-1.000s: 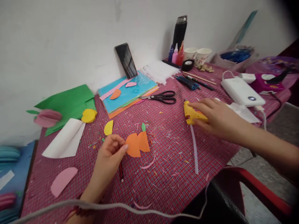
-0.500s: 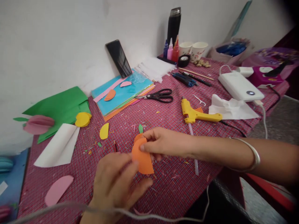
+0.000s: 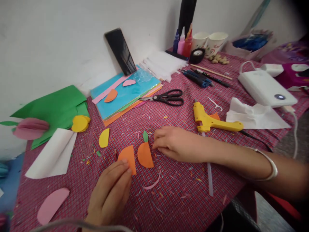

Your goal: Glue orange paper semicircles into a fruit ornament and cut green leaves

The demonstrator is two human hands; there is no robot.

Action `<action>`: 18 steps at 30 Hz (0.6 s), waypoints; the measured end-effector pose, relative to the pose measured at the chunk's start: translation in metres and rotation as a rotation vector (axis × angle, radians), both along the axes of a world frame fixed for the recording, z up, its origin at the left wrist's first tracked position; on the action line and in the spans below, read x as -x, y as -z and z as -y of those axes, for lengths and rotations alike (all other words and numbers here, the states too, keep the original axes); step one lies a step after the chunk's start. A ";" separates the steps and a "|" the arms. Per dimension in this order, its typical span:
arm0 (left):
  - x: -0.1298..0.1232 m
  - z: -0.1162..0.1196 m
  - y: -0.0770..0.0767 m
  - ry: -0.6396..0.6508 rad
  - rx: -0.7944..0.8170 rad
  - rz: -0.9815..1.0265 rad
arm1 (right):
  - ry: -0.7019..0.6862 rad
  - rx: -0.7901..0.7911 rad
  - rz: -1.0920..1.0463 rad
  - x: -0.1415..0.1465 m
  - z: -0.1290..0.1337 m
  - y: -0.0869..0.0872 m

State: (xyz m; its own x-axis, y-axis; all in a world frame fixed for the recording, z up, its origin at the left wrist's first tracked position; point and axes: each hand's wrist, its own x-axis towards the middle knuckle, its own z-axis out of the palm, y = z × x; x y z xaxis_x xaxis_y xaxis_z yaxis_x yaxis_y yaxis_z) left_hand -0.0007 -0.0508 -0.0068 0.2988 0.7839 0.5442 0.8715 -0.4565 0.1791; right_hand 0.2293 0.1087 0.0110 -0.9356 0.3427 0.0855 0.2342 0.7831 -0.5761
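My left hand (image 3: pixel 111 190) pinches an orange half-round paper piece (image 3: pixel 128 156) between thumb and fingers, low over the cloth. Just right of it, a second orange half-round piece (image 3: pixel 145 155) lies on the table with a green paper leaf (image 3: pixel 145 136) at its top. Close by that piece's right edge is my right hand (image 3: pixel 171 143), its fingers curled together and no paper showing in them. A yellow half-round piece (image 3: pixel 104 138) lies beyond my left hand. At the lower left is a pink half-round piece (image 3: pixel 53 206).
Black-handled scissors (image 3: pixel 166 97) rest against coloured paper sheets (image 3: pixel 125 96). A yellow glue gun (image 3: pixel 205 120) with its glue stick lies beyond my right forearm, near a white power bank (image 3: pixel 267 88). A phone (image 3: pixel 120 51) leans on the wall. Paper scraps litter the checked cloth.
The two orange pieces, earlier together at my right hand, are now apart. My left hand has taken one and moved left; the leafed one lies on the cloth, my right hand off it.
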 end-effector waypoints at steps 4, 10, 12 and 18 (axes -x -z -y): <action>-0.006 -0.001 -0.004 0.060 0.097 -0.011 | -0.033 -0.089 0.061 0.001 0.003 0.009; -0.004 -0.003 0.003 0.172 0.114 -0.089 | -0.012 -0.101 0.043 0.001 0.003 0.019; -0.004 -0.004 0.007 0.183 0.135 -0.089 | -0.010 -0.102 0.046 0.001 0.003 0.019; -0.002 -0.008 0.010 0.204 0.195 -0.003 | -0.011 -0.106 0.056 0.001 0.003 0.018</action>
State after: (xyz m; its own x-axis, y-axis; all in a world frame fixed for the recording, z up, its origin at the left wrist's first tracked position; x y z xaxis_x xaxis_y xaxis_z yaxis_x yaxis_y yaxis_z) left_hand 0.0009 -0.0432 -0.0170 0.4627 0.7972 0.3879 0.7659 -0.5798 0.2780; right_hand 0.2284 0.1060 -0.0071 -0.9434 0.3246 0.0684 0.2550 0.8416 -0.4762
